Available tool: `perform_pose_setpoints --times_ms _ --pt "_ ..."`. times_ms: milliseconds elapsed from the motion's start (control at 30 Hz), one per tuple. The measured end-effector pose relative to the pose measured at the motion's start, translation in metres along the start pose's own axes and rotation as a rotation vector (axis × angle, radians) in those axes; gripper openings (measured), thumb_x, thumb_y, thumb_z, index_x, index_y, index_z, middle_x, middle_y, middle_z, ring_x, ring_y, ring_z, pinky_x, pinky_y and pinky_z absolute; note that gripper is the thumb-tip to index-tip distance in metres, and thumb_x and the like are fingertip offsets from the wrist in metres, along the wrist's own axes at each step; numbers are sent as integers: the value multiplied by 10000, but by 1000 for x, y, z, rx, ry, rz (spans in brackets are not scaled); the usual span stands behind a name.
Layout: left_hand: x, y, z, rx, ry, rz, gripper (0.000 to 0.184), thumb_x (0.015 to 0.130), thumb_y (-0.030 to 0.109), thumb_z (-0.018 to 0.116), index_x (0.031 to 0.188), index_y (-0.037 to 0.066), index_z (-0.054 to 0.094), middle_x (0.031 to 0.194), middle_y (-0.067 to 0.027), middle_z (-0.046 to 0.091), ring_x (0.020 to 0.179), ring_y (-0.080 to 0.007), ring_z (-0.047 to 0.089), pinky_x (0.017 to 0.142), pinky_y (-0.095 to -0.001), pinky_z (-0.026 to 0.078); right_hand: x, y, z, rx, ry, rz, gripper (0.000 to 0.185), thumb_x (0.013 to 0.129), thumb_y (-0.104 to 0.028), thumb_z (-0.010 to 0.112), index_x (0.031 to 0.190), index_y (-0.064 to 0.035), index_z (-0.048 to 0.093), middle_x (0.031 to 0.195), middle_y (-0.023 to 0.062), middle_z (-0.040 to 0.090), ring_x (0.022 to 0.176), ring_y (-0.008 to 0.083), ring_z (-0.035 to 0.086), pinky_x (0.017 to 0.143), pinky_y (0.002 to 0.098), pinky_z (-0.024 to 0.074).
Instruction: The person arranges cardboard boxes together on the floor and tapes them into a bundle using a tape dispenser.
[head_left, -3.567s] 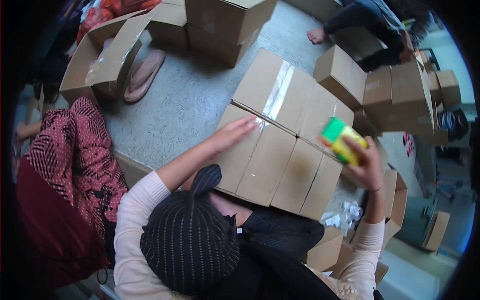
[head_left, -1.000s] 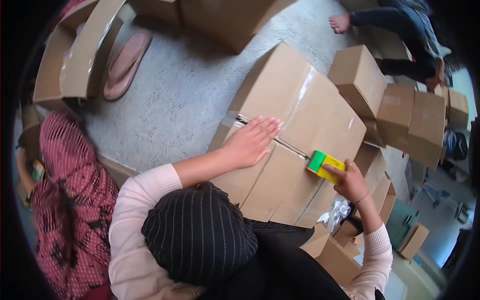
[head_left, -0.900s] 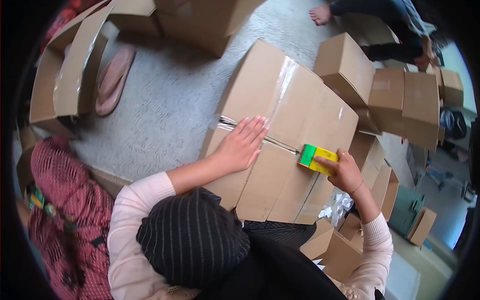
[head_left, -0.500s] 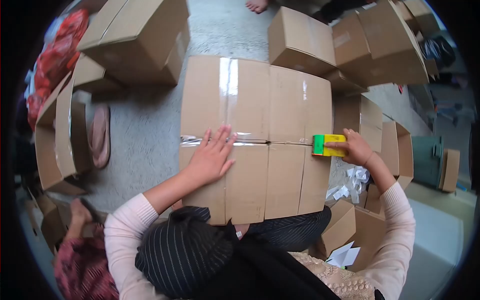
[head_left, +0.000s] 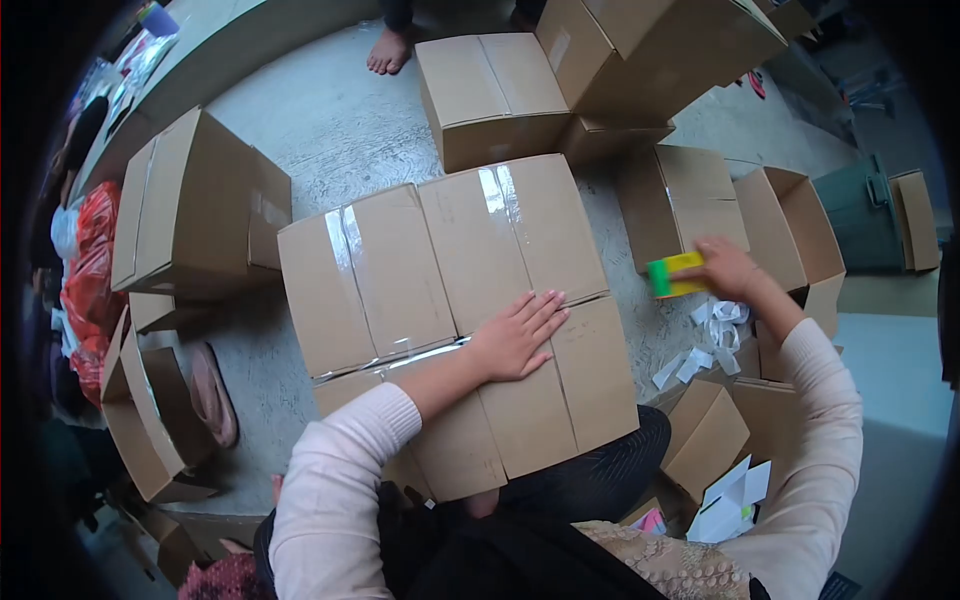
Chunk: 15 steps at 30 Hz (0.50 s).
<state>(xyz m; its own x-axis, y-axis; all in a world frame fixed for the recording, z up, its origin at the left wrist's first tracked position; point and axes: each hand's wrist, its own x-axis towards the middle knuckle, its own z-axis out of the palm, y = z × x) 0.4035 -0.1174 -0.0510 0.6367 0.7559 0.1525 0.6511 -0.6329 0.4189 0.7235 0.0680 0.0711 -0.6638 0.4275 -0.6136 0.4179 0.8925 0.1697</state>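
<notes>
My left hand lies flat, fingers stretched out, on brown cardboard cartons placed tightly side by side in front of me. The fingertips reach the seam between the far and near panels. Strips of shiny clear tape cross the far panels, and more tape glints along the left part of the seam. Just off the cartons' right side, my right hand is closed around a yellow block with a green end. That block is held in the air, apart from the cardboard; its exact kind does not show.
Taped cartons stand at the left and at the far side. An open carton and a green bin are to the right. White crumpled strips lie on the floor. A slipper sits at left. Another person's foot is beyond.
My right hand has lifted the yellow-and-green block off the right end of the seam and away from the cartons. My left hand has slid rightward along the seam. The view has turned.
</notes>
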Motion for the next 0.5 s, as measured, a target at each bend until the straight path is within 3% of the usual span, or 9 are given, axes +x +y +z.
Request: perform_pose_setpoints --times_ms 167,300,400,500 --pt "2 2 -1 -5 -29 6 604 866 375 359 1342 17 255 1397 -179 243 1309 -275 219 1073 -402 141 21 -11 -1 -110 -84 132 387 721 -192 623 1042 -407 603 1060 60 493 1045 238 456 849 343 372" --pt "1 2 -2 28 -24 4 608 859 368 369 1339 12 256 1395 -173 250 1307 -275 222 1070 -401 151 48 -35 -16 -65 -208 158 373 707 -204 629 1031 -387 615 1030 73 493 1016 249 460 837 356 374" --pt "1 1 -1 40 -8 4 606 859 368 370 1335 9 263 1393 -173 254 1307 -274 224 1070 -398 153 66 -62 11 -185 -203 142 373 692 -205 647 1026 -368 620 1068 84 490 1020 251 460 825 364 379" --pt "1 1 -1 40 0 2 599 865 370 363 1331 6 273 1392 -178 257 1308 -271 224 1070 -399 150 88 -75 46 -39 -159 98 306 754 -223 585 1012 -385 622 1082 70 498 1025 255 471 828 354 376"
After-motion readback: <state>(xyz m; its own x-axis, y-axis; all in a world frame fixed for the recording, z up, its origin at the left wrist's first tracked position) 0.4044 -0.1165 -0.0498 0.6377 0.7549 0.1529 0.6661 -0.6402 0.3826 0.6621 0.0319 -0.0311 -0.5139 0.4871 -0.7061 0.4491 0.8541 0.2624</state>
